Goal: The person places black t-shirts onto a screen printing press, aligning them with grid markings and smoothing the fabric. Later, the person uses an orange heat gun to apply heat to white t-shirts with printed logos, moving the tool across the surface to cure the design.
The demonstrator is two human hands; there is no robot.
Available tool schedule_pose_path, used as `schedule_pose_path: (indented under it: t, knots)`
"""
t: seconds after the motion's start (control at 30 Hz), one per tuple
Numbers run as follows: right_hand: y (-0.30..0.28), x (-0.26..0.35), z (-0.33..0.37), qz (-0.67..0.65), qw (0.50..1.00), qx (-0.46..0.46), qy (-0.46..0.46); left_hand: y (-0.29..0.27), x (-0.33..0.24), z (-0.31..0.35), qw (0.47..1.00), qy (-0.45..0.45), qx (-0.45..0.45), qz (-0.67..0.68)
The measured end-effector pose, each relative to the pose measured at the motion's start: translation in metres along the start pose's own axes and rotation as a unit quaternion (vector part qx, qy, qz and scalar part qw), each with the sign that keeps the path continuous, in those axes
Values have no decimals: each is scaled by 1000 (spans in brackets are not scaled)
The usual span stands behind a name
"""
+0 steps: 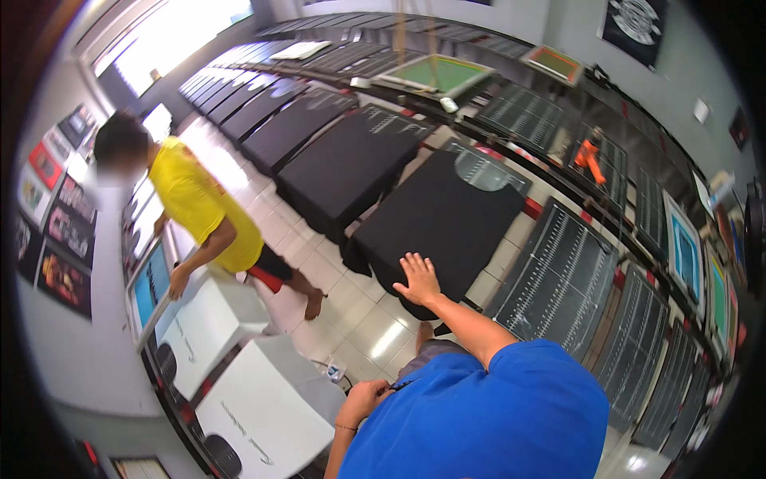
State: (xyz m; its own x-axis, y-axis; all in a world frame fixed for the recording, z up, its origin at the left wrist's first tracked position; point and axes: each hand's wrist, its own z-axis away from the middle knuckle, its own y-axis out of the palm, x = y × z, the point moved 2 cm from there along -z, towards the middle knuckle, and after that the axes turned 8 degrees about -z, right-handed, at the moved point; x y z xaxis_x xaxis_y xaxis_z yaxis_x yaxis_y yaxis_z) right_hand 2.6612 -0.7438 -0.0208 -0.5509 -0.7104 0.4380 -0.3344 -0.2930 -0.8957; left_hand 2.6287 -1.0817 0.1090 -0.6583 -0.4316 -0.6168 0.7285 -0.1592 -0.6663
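Note:
My right hand (419, 278) is stretched out with its fingers spread, over the near end of a black T-shirt (435, 219). It looks laid flat on the cloth, and nothing is in its grasp. The T-shirt is pulled over a slanted printing board (491, 169), whose marked end shows through the neck opening. Close to my waist, beside the hem of my blue shirt (479, 415), my left hand (367, 399) has its fingers curled closed. Something dark shows by those fingertips, too small to make out.
More black T-shirts (351, 164) cover boards farther along the row; bare boards (556, 275) stand to the right. At left, a person in a yellow shirt (203, 195) holds a screen frame (152, 283) beside white T-shirts (263, 407). An orange tool (589, 160) sits on the rail, near green screens (435, 73).

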Motion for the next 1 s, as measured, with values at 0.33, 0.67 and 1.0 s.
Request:
schedule_pose_path:
  t: [0.33, 0.67, 1.0]
  knots:
    - [-117, -142, 2, -405, 895, -124, 144, -10, -20, -133, 983, -21, -1, 185]
    - [-235, -366, 31, -355, 853, -265, 276, -38, -151, -347, 964, 100, 72, 234]
    - [-386, -574, 7, -75, 870, -364, 324, -70, -371, -712, 895, 123, 123, 411]
